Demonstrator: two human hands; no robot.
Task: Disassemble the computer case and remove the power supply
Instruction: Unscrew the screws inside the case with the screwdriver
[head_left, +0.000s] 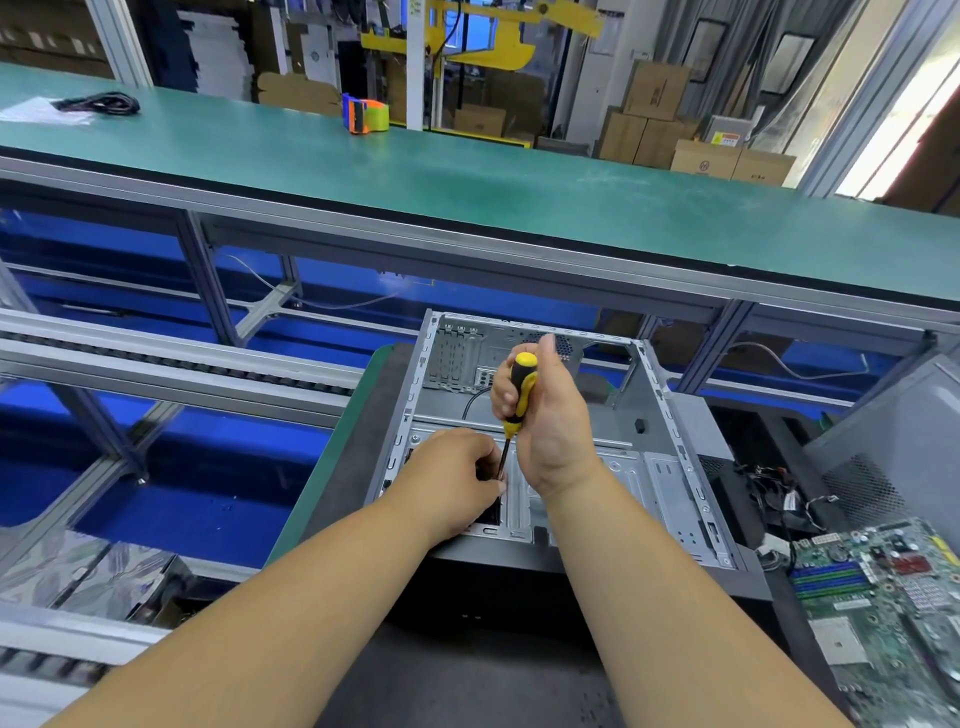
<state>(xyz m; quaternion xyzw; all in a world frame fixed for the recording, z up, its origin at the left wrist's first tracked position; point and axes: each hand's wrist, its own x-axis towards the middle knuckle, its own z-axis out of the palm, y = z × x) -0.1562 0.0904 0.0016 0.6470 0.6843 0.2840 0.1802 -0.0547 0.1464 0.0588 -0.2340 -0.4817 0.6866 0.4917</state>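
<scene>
Here, seen from above, an open grey metal computer case (644, 415) is lying on its side on a dark mat on a workbench, its inside facing up and looking mostly stripped out. The person's right hand (548, 415) is curling around the handle of a yellow-and-black screwdriver (517, 397), holding it almost upright with the thin shaft pointing down into the near part of the case. The left hand (454, 470) is reaching in just beside it, fingers curled and pinching the lower end of the shaft near the tip, which is hidden behind the fingers. A black cable (475, 397) is looping across the case floor behind the hands. Just right of the case, a tangle of black wires (774, 493) is lying on the mat, and nearer the viewer a green motherboard (883, 613) is resting flat at the right edge. A second grey case (904, 447) is standing at the far right. Beyond the work area, a long green-topped bench (467, 176) is running across the view, carrying an orange-and-blue tape dispenser (363, 115) and a coiled black cord (98, 103).
</scene>
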